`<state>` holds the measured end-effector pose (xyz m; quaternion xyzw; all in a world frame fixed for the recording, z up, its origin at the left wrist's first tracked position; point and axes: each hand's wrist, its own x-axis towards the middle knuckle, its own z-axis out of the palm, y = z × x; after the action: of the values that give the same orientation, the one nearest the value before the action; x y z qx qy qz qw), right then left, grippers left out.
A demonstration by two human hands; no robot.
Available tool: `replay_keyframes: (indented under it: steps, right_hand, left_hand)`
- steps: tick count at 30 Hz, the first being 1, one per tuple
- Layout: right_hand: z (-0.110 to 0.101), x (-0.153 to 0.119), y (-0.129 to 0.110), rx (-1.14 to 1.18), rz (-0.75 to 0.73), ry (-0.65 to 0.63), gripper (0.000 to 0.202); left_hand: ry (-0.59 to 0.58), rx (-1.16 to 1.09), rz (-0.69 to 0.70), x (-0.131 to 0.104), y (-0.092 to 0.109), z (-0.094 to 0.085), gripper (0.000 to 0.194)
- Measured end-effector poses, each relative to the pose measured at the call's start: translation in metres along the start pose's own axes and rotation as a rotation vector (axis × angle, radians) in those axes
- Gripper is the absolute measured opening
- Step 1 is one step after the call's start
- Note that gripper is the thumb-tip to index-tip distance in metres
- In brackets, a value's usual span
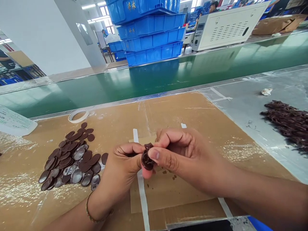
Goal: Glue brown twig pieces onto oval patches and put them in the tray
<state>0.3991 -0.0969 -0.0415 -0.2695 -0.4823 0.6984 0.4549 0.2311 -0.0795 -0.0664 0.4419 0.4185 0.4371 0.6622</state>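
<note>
A small dark brown, glossy oval piece (147,160) is pinched between my two hands above the cardboard sheet. My left hand (125,165) grips its left side with thumb and fingertips. From the right, the thumb and fingers of my right hand (178,152) press on its face and top edge. A small rough bit sticks up at the top of the piece. Its back is hidden by my fingers. Left of my left hand lies a heap of brown oval pieces (72,157), some showing shiny hollow sides. Small brown crumbs (164,172) lie below my right hand.
A tape roll (78,116) and a whitish plastic container (15,120) are at the left. A pile of dark brown strips (288,122) lies at the right, near a crumpled white scrap (267,91). Beyond runs a green conveyor belt (154,80), with stacked blue crates (154,38) and a beige machine (228,27) behind.
</note>
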Motion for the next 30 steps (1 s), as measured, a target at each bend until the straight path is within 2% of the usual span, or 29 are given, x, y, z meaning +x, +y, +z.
replay_keyframes:
  steps: [4, 10, 30]
  right_hand:
    - [-0.0006, 0.0012, 0.0014, -0.033, 0.006, 0.001, 0.033]
    - [-0.0039, 0.002, 0.0038, -0.069, 0.01, 0.001, 0.047]
    - [-0.0048, 0.0062, -0.0001, -0.035, 0.072, 0.01, 0.042]
  left_hand:
    - [0.027, 0.038, -0.016, -0.0001, 0.0023, 0.0034, 0.03]
    - [-0.024, 0.082, 0.012, -0.001, 0.0009, 0.0021, 0.028]
    - [-0.01, 0.13, 0.028, -0.0009, -0.0037, -0.0011, 0.035]
